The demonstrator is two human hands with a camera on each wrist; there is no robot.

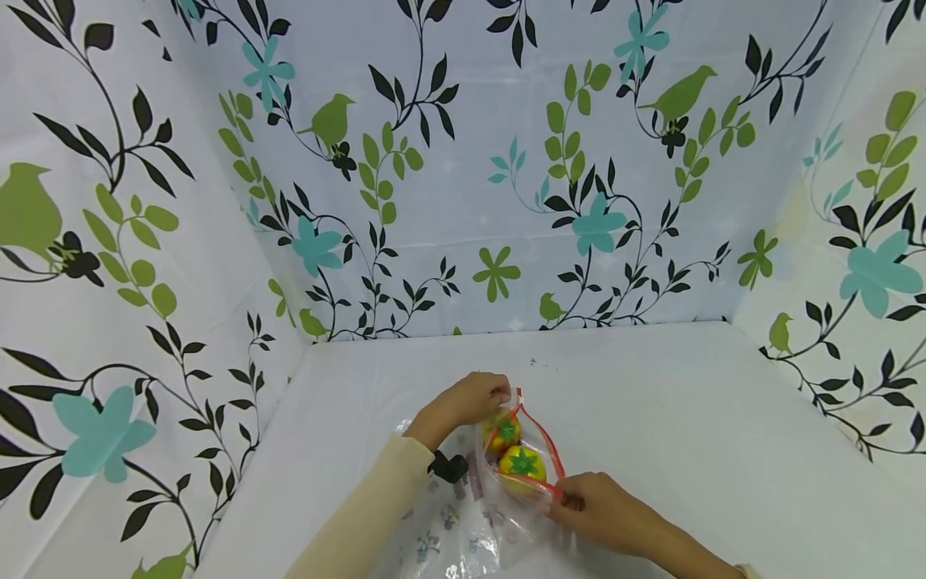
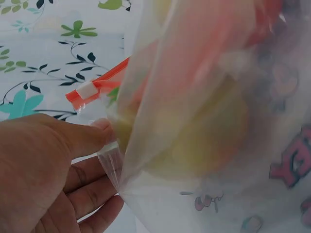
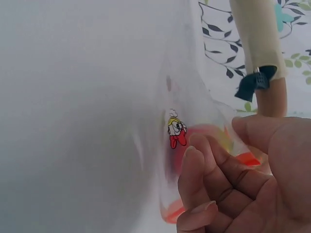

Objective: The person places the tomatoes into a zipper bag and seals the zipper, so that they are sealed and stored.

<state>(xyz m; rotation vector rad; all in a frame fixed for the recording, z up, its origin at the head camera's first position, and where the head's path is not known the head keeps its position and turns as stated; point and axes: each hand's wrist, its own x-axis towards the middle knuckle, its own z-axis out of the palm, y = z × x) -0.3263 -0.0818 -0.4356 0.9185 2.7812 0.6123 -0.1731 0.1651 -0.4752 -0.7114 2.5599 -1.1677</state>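
A clear printed zip bag with a red zip strip stands with its mouth spread apart. Two yellow, round vegetable-like pieces with green star-shaped tops show inside, a nearer piece and a farther piece. My left hand pinches the far edge of the bag between thumb and fingers, just below the white slider at the strip's end. At the near right corner, my right hand pinches the rim, thumb against curled fingers. Cloudy plastic blurs the pieces in the left wrist view.
The white table reaches back to a curtain printed with leaves, birds and flowers, which also hangs at both sides. A dark wrist-camera strap sits under the left wrist. The bag's loose lower part spreads toward the near edge.
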